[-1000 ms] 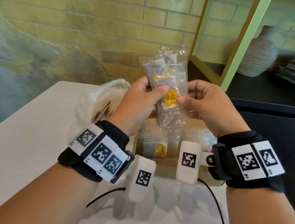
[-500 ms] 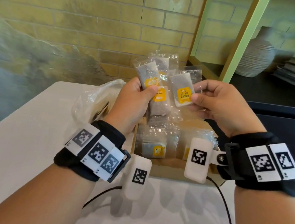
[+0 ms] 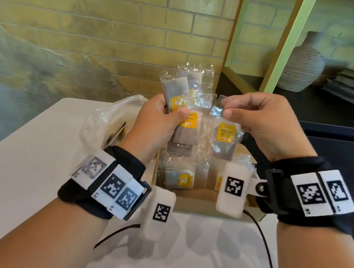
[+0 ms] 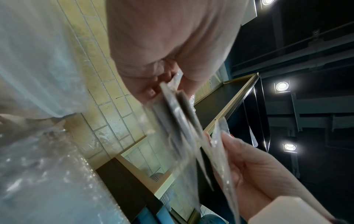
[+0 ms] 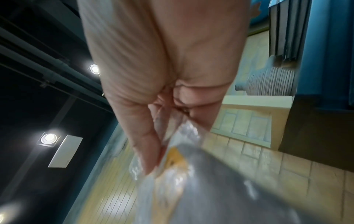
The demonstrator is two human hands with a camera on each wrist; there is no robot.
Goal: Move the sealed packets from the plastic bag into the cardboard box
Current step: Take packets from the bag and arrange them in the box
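**Single packet pinched off a held bundle, above the open box**

Right hand: thumb and forefinger closed in a pinch on the clear top margin of one sealed packet, remaining fingers curled behind. Packet hanging straight down from the pinch, yellow label facing the wearer, grey sachet visible inside. Wrist raised, palm turned inward toward the other hand.

Left hand: wrapped around a fanned bundle of packets, thumb pressed across the front of the yellow labels, fingers behind. Bundle upright, upper ends splayed above the thumb, lower ends trailing below the fist. Exact count not determinable. Left wrist view confirms several flat packets edge-on between thumb and fingers; heavily blurred.

Handling, judged: light, thin, flexible film; glossy, so likely slippery against its neighbours. Sealed margin the flattest and safest hold, as taken now; contents soft, no evident fragility. Loose fan in the left hand liable to shed a packet if the thumb relaxes.

Directly below both hands: cardboard box, open, more packets already lying inside. Beyond and left of the left hand: plastic bag, crumpled on the white table; contents unclear through the film.

Stage, judged: single packet separated and ready to lower into the box.
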